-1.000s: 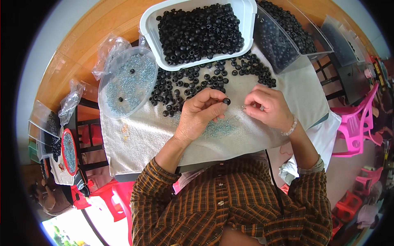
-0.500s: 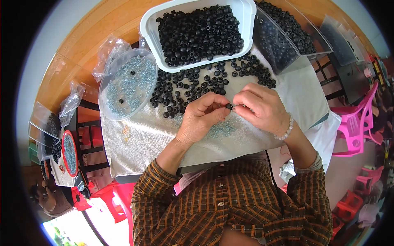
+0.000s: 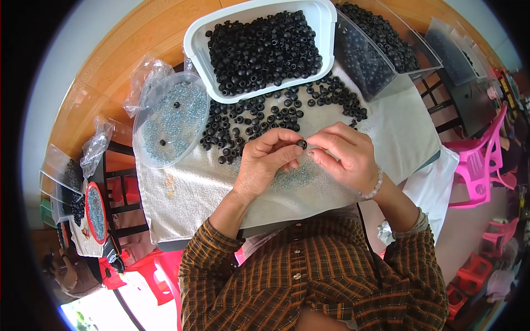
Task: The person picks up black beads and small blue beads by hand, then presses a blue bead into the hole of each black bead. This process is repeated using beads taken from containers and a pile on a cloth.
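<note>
My left hand (image 3: 264, 161) pinches a black round bead (image 3: 301, 143) between thumb and forefinger, its dark hole showing. Close on the right side of the bead are the bent thumb and fingertips of my right hand (image 3: 346, 156). Whatever they pinch is too small to make out. Beneath both hands, small pale-blue glass beads (image 3: 292, 179) lie scattered on a cream towel (image 3: 190, 198). Loose black beads (image 3: 284, 114) spread over the towel beyond my hands.
A white tub (image 3: 190, 49) heaped with black beads stands at the far side. Right of it is a clear bin (image 3: 381, 77) of black beads. At left lies a round clear lid (image 3: 138, 129) holding blue glass beads. Pink chairs (image 3: 475, 165) stand at right.
My right fingertips have drawn slightly apart from the black bead. The bead has turned and moved a little left in my left fingers. The whole view has shifted slightly.
</note>
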